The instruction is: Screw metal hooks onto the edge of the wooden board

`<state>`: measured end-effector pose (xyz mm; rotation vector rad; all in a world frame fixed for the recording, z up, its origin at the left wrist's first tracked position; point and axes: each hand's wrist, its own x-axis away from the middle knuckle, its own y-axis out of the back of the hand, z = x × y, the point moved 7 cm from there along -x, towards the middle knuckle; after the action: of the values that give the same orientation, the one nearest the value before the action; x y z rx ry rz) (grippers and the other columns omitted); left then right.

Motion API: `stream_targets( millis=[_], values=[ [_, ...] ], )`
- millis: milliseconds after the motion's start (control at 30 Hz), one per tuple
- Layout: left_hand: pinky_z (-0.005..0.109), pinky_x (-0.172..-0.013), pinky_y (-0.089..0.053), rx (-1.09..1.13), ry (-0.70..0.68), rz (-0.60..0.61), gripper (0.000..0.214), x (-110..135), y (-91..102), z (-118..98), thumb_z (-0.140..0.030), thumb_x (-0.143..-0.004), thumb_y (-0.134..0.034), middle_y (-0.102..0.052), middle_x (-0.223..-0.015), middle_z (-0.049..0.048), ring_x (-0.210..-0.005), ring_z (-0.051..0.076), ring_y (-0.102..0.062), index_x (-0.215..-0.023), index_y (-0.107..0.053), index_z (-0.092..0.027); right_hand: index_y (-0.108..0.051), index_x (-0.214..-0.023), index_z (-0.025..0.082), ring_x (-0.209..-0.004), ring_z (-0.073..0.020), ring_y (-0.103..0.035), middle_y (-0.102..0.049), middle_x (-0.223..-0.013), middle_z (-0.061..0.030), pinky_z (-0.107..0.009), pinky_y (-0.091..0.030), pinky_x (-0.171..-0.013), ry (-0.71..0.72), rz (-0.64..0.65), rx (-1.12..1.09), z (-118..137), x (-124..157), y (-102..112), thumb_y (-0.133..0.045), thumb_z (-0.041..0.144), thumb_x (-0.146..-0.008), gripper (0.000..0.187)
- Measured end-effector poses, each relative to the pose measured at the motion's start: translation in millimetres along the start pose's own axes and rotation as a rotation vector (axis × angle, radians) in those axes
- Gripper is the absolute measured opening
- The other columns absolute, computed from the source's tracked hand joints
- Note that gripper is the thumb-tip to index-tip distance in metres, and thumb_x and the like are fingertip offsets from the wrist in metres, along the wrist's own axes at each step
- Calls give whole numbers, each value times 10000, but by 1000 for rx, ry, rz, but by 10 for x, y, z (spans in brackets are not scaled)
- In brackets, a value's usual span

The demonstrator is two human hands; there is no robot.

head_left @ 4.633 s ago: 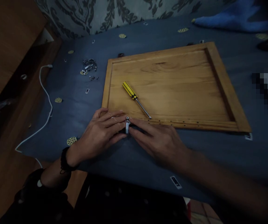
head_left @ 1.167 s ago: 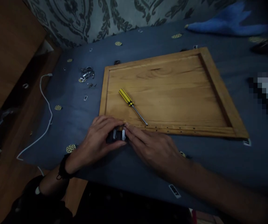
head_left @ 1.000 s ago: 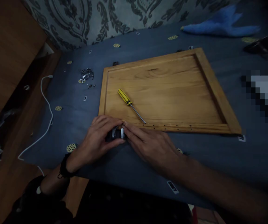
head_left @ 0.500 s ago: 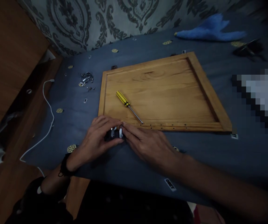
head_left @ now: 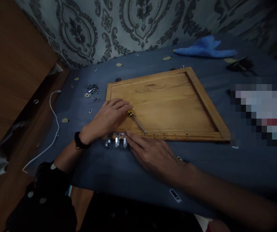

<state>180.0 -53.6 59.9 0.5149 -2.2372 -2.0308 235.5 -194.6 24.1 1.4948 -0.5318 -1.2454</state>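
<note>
My left hand (head_left: 113, 116) lies over the handle of a yellow-and-black screwdriver (head_left: 138, 125), its fingers curled down around it and the thumb hidden. The screwdriver rests on a framed wooden board (head_left: 169, 103), with its metal tip near the front rail. Several small holes run along that rail. At its left end, shiny metal hooks (head_left: 117, 141) stick out over the front edge. The fingertips of my right hand (head_left: 150, 151) are pressed together against the rightmost hook, holding it at the rail; part of that hook is hidden.
More metal hooks (head_left: 92, 90) and small screws (head_left: 95, 99) lie left of the board. A white cable (head_left: 52, 137) runs along the left side of the blue sheet (head_left: 138, 174). Behind the board are a blue plush toy (head_left: 204, 48) and a black object (head_left: 241, 65).
My left hand has left the hooks and moved up onto the screwdriver handle, uncovering the hooks. My right hand stays at the rail. The view has tilted up slightly.
</note>
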Motion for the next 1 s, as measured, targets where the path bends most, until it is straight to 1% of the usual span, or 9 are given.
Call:
stream_targets(
  millis=[67, 167, 300, 400, 533, 600, 667, 833, 1000],
  values=[
    [516, -1094, -411, -72, 2, 53, 361, -68, -76, 47, -166, -1032, -448, -677, -1352, 107, -1321, 310, -530, -1346, -623, -193, -683, -1296, 83, -865, -218, -759, -717, -1319, -146, -331, -626, -686, 2, 27, 16, 3, -2, -12, -568, 77, -960, 355],
    [458, -994, -455, -91, 6, 114, 286, -83, -67, 126, -189, -1006, -489, -704, -1145, 108, -1125, 289, -591, -1215, -682, -182, -674, -1328, 92, -889, -227, -758, -694, -1354, -158, -350, -636, -709, 1, 42, 20, 1, 5, -24, -540, 81, -974, 379],
    [379, -890, -495, 132, 19, 108, 190, 5, 115, 255, -278, -972, -581, -696, -1019, 82, -991, 240, -624, -1077, -701, -173, -661, -1341, 78, -908, -240, -759, -689, -1354, -179, -384, -639, -723, 1, 27, -4, -5, 19, -22, -547, 78, -976, 382],
    [344, -800, -517, 347, 127, -83, 206, 104, 356, 381, -396, -937, -673, -701, -948, 48, -882, 196, -645, -988, -724, -202, -671, -1298, 71, -854, -230, -758, -706, -1333, -157, -357, -618, -669, 14, 13, 13, 2, 21, 4, -618, 85, -946, 356],
    [326, -740, -571, 591, 245, -510, 351, 282, 664, 481, -558, -836, -795, -702, -899, 18, -833, 167, -669, -907, -711, -224, -666, -1303, 74, -846, -211, -749, -723, -1308, -139, -315, -597, -634, 34, -10, 36, 12, 21, 40, -587, 70, -950, 362],
    [304, -727, -599, 634, 238, -697, 374, 370, 774, 479, -585, -855, -774, -662, -864, -23, -794, 129, -658, -940, -676, -235, -666, -1307, 69, -849, -208, -746, -729, -1293, -136, -317, -599, -616, 44, -28, 54, 17, 23, 55, -530, 48, -958, 375],
    [253, -714, -613, 663, 207, -791, 335, 425, 838, 452, -561, -927, -713, -601, -843, -70, -770, 72, -631, -1014, -643, -245, -666, -1306, 61, -848, -206, -745, -734, -1281, -134, -325, -605, -611, 54, -46, 71, 23, 23, 70, -492, 35, -963, 386],
    [148, -665, -594, 714, 184, -753, 273, 439, 839, 337, -479, -1033, -602, -555, -866, -104, -747, -2, -586, -1148, -614, -232, -684, -1278, 72, -822, -179, -747, -747, -1266, -110, -295, -591, -612, 56, -88, 104, 28, 13, 114, -474, 17, -971, 376],
    [178, -628, -565, 704, 160, -687, 383, 387, 729, 213, -527, -951, -697, -649, -931, -55, -736, 45, -613, -1152, -675, -201, -703, -1247, 74, -809, -179, -744, -724, -1314, -126, -301, -594, -630, 63, -92, 109, 27, 10, 111, -487, 37, -978, 347]
  ],
)
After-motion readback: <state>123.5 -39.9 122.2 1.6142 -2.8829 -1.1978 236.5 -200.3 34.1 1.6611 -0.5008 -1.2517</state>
